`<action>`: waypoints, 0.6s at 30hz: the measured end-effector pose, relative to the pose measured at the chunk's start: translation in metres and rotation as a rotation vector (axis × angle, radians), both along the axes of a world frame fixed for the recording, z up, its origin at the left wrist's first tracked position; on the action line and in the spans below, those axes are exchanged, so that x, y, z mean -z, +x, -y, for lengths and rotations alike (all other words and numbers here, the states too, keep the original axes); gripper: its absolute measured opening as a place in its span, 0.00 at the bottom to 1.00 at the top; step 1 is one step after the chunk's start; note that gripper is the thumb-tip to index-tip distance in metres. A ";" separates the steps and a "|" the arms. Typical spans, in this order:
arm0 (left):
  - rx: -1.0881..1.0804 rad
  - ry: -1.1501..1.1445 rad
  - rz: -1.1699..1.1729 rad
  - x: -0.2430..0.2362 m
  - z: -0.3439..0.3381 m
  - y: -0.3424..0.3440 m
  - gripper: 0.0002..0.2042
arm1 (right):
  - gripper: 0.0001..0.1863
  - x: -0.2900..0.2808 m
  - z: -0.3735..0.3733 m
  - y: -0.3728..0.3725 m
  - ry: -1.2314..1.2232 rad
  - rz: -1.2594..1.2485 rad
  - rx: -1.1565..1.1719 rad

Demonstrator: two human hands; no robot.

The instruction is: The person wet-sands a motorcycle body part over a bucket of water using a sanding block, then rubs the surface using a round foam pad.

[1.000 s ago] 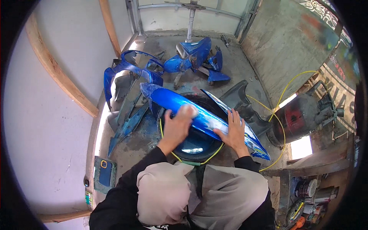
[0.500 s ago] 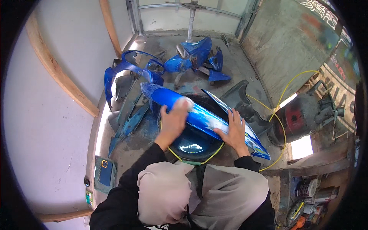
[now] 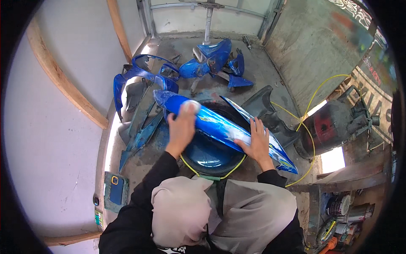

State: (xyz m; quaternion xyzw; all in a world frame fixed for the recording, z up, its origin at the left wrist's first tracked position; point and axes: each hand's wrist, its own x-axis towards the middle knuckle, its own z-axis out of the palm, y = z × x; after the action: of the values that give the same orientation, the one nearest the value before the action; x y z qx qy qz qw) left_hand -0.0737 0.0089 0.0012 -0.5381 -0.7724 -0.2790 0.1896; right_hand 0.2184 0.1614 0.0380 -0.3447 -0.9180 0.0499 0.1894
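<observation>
My left hand (image 3: 182,131) presses a whitish pad (image 3: 192,106) on the upper left part of a long blue motorcycle body panel (image 3: 218,129) with white graphics. My right hand (image 3: 258,146), fingers spread, rests on the panel's right part. The panel lies across a round black basin (image 3: 211,167) with dark water, which has a yellow rim or cord round its near side. A second narrow white-and-blue panel (image 3: 275,152) lies behind and right of it.
More blue panels (image 3: 209,59) and a blue fairing (image 3: 144,72) lie beyond. A grey plastic part (image 3: 260,108), a tank compressor (image 3: 323,129) and a yellow hose (image 3: 313,144) are at right. A phone (image 3: 116,194) is at lower left, cans (image 3: 338,205) at lower right.
My left hand and the pad have moved up and leftward along the blue panel toward its far left tip. My right hand stays on the panel's right part.
</observation>
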 end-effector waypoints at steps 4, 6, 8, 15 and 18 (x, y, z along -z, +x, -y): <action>-0.201 -0.102 0.260 -0.013 -0.006 -0.025 0.23 | 0.62 0.001 -0.003 0.001 0.015 0.018 0.016; -0.077 -0.021 0.116 0.002 -0.005 0.002 0.25 | 0.62 0.002 0.001 -0.006 0.008 0.023 0.009; 0.127 -0.042 -0.020 0.000 -0.002 0.057 0.27 | 0.62 0.002 -0.003 0.002 0.015 0.027 0.026; -0.172 -0.120 0.224 0.000 0.009 -0.040 0.23 | 0.62 0.003 -0.001 -0.004 0.031 0.011 0.008; -0.194 -0.181 0.276 -0.010 0.003 -0.040 0.23 | 0.62 -0.002 -0.002 0.000 0.030 0.028 0.032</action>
State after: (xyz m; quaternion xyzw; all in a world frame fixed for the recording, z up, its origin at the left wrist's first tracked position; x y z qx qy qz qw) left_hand -0.1138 0.0056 0.0109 -0.4327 -0.8612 -0.2600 0.0587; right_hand 0.2181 0.1637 0.0398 -0.3573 -0.9156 0.0280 0.1824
